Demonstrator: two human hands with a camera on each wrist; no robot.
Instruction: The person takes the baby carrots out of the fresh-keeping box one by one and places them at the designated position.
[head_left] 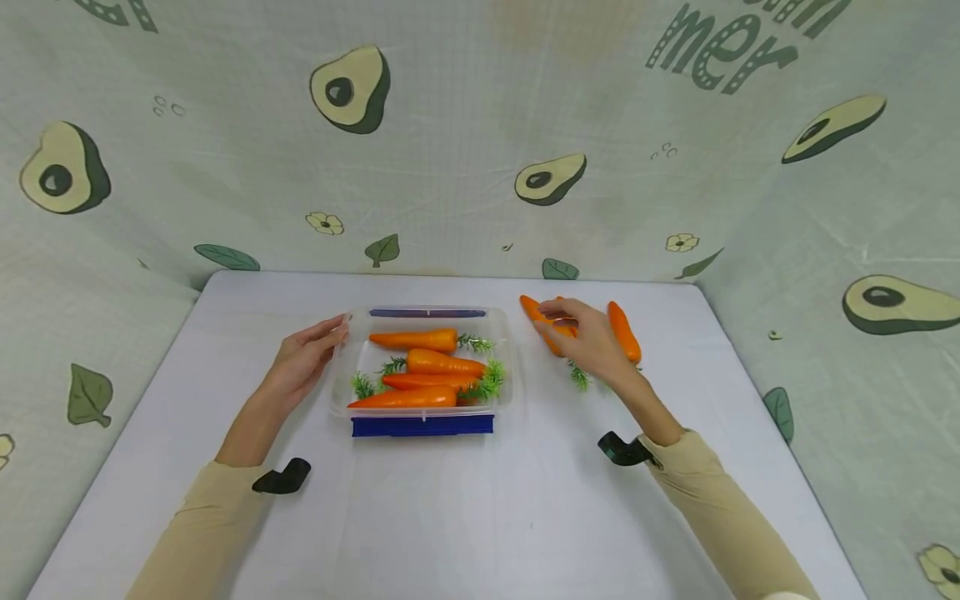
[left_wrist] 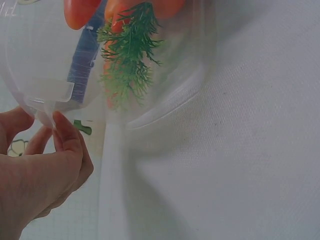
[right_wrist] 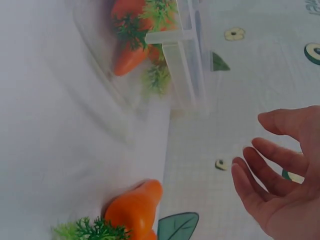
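A clear plastic food container (head_left: 507, 367) with blue latches at front and back stands left of the table's middle. Several orange toy carrots (head_left: 416, 340) with green tops lie inside it. My left hand (head_left: 298, 362) is at the container's left side; in the left wrist view, thumb and fingertips pinch a clear tab (left_wrist: 49, 92) on its wall. My right hand (head_left: 588, 337) is over the loose carrots to the right, its fingers loosely bent and apart. The right wrist view shows nothing between these fingers (right_wrist: 270, 155). One loose carrot (head_left: 553, 337) is partly hidden by this hand.
Another loose carrot (head_left: 623, 332) lies on the white table (head_left: 450, 517), just right of my right hand. A cloth printed with avocados (head_left: 551, 179) and leaves rises behind the table's back edge and along both sides.
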